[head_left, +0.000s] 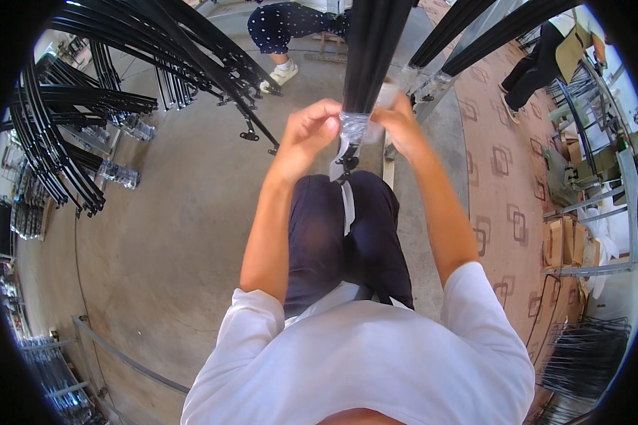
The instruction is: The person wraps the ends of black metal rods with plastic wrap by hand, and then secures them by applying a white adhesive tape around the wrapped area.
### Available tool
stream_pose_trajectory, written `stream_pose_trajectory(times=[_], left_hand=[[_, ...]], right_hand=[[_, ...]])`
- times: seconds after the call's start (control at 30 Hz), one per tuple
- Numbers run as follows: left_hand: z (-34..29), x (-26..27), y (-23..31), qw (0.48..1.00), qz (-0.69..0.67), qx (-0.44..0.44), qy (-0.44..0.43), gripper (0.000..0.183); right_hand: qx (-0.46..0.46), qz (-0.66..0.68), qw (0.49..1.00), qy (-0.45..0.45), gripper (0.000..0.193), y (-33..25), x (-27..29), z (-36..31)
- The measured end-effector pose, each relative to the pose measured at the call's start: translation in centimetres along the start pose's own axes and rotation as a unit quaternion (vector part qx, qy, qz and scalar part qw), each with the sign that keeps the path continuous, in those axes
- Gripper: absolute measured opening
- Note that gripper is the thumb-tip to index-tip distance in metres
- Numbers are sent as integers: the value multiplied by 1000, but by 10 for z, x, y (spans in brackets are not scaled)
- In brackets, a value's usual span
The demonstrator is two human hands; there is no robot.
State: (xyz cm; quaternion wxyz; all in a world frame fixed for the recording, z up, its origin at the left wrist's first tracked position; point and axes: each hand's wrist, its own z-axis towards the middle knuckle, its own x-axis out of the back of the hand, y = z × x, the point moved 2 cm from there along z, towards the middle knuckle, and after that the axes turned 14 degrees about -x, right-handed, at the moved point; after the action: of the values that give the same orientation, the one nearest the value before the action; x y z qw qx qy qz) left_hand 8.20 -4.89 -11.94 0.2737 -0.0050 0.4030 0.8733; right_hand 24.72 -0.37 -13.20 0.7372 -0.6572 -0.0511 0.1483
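Note:
A bundle of long black tubes (371,64) slopes down toward my lap from the upper middle of the head view. Clear plastic film (353,129) is wrapped around its near end, and a loose whitish strip (348,209) of it dangles over my dark trousers. My left hand (310,132) is closed at the left side of the wrapped end, fingers curled against it. On the other side, my right hand (398,122) curls around a whitish roll of film (388,93), partly hidden behind the tubes and fingers. Small black fittings (346,164) show at the bundle's lower end.
Many black tubes (57,142) jut from racks at left, several with film-wrapped ends. More bundles (450,39) stand at upper right. Two other people, one in dotted trousers (280,28), are beyond. A metal rail (127,358) crosses lower left; shelving with cartons (563,241) lines the right.

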Motion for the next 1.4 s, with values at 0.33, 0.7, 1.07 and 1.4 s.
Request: stream_pose_trajectory(times=[0.33,0.7,1.07,1.4], left_hand=[[-35,15,13,871,406,-122,248,57],[-61,9,-17,922,258,-44,285,45],[-95,-43,5,836,524,-16,161,59],[-42,3,7,959,267,14,89,27]], right_hand=[[-82,98,966,-224,59,-9,-72,18],[22,163,983,-82,39,37,-60,-37],[118,24,992,-36,58,58,-66,-100],[70,-15,995,73,47,34,-52,-110]])
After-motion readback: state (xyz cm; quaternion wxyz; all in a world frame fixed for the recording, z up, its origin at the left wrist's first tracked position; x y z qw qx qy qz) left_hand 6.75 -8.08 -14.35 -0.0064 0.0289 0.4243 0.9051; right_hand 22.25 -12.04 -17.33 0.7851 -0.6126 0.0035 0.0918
